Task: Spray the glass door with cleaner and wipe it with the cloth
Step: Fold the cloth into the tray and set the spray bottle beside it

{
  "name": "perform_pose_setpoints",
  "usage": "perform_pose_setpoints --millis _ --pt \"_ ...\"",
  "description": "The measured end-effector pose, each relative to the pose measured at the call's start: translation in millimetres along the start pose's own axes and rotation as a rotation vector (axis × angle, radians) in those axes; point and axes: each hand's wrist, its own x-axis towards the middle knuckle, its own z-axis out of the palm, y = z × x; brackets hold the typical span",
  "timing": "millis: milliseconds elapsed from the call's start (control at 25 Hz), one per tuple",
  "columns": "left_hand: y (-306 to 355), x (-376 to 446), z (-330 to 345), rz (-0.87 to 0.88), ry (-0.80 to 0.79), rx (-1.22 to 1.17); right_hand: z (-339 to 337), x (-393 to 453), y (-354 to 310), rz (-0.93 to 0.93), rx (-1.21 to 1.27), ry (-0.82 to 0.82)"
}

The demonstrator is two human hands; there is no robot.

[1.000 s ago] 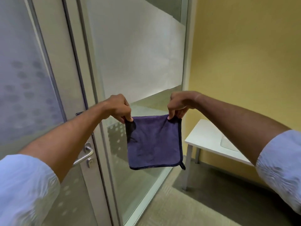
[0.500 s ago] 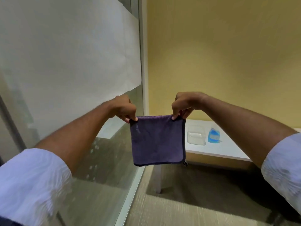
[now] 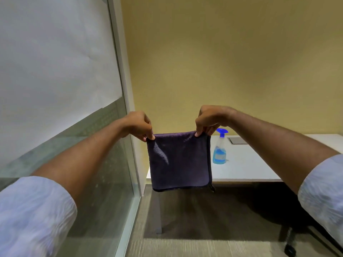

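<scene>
A dark purple cloth (image 3: pixel 179 160) hangs flat in front of me, folded into a square. My left hand (image 3: pixel 138 125) pinches its top left corner and my right hand (image 3: pixel 209 119) pinches its top right corner. Behind the cloth's right edge a spray bottle (image 3: pixel 219 149) with blue liquid and a blue trigger head stands upright on a white table (image 3: pixel 256 164). A glass panel (image 3: pixel 55 89) with a frosted upper band fills the left side; the door itself is out of view.
A yellow wall (image 3: pixel 222 62) stands behind the table. A grey inset plate (image 3: pixel 238 140) lies in the tabletop beyond the bottle. A chair's wheeled base (image 3: pixel 289 247) shows at the lower right on the carpet (image 3: pixel 194 245).
The view has swung right, away from the door with its handle, toward the table. The spray bottle has come into sight. Both hands keep holding the cloth stretched the same way.
</scene>
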Motion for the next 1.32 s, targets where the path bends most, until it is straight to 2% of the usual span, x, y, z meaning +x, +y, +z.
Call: perform_pose_setpoints --millis 440,760,960,1200,1320 --pt "37.7 194.9 63.0 0.021 -0.048 0.02 -54.1 174.7 100.5 0.024 -0.003 -0.12" --pt "31.4 327.7 74.6 0.091 -0.083 0.043 -67.8 288.6 132.7 0.019 -0.085 -0.192" --pt "27.5 403.3 75.2 0.174 -0.149 0.098 -75.3 343.5 130.6 0.027 -0.185 -0.315" --pt "25.8 463.0 73.3 0.322 -0.168 0.296 -78.3 387.9 133.1 -0.086 -0.298 -0.299" --pt "30.8 478.6 79.6 0.416 -0.115 0.347 -77.5 401.4 139.6 -0.186 -0.332 -0.227"
